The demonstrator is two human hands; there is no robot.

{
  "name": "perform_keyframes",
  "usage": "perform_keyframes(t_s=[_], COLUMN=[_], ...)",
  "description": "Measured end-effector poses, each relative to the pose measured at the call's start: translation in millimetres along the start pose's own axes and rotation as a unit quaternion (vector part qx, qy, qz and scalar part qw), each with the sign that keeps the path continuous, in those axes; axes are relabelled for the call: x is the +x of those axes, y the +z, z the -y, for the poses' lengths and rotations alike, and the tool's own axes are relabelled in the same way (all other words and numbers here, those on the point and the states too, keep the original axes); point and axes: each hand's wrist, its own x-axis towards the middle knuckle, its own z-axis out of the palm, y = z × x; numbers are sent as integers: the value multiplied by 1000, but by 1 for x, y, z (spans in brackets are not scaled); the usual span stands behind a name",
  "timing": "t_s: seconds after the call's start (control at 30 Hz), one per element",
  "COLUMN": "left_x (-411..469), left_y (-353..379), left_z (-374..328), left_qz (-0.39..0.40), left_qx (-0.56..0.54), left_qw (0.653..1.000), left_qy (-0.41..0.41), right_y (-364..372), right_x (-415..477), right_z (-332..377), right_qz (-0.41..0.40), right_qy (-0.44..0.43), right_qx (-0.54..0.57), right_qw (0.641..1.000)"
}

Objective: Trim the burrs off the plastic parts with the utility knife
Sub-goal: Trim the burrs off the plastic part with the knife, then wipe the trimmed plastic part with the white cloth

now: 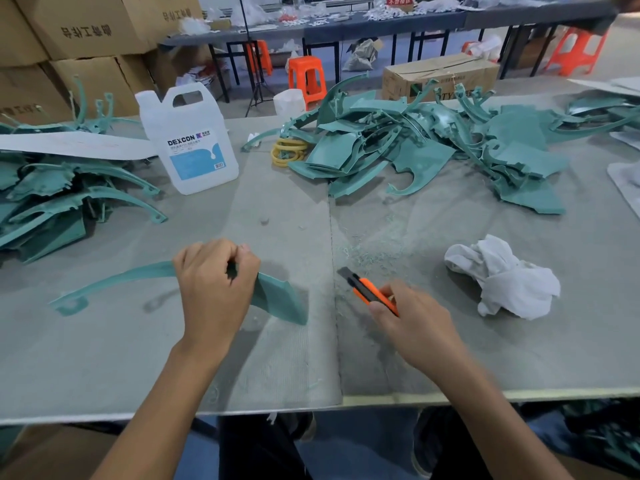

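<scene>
On my feed the white jug stands upright on the grey table, and I take everything from it.

Straight in front of the jug, toward the near edge, my left hand has its fingers curled tight over the top edge of one teal plastic part. The part's broad end sits to the right of the hand. Its thin curved arm sweeps out to the left and ends in a small loop, with its shadow on the table under it.

In front of the jug and to its right, my right hand is wrapped around the orange utility knife. The dark blade is out and points up and left toward the part. Knife and part are apart, not touching.

Fine teal shavings lie scattered just beyond the knife.

Right of the jug there is a big heap of teal parts, with a few yellow rings between the heap and the jug. Left of the jug lies a second stack of parts. A crumpled white rag sits well to the right of the jug, level with the knife.
</scene>
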Motion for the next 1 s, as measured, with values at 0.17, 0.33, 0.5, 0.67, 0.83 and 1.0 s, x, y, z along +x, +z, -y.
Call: perform_keyframes(t_s=[0.17,0.33,0.5,0.67,0.83,1.0], left_x=[-6,-13,-15,-16,-25,-25], left_y=[-2,-11,-16,-19,-26,-30], left_z=[-1,0,-2,-1,4,-14], left_qz=[-38,-21,-33,23,188,192], left_qx=[9,-111,-263,-374,-424,-472], left_qw=[997,969,885,763,636,642], left_qy=[-68,-219,-382,-527,-617,-573], right_y=[4,-35,-47,-33,-54,-64], right_x=[15,31,32,28,28,15], right_z=[-21,-57,-109,-126,-117,-41], right_qz=[-84,-248,-164,-267,-246,-269], right_qy=[12,18,106,79,102,-23], right_qx=[-134,-81,-121,-70,54,233], right_qw=[987,965,973,958,962,934])
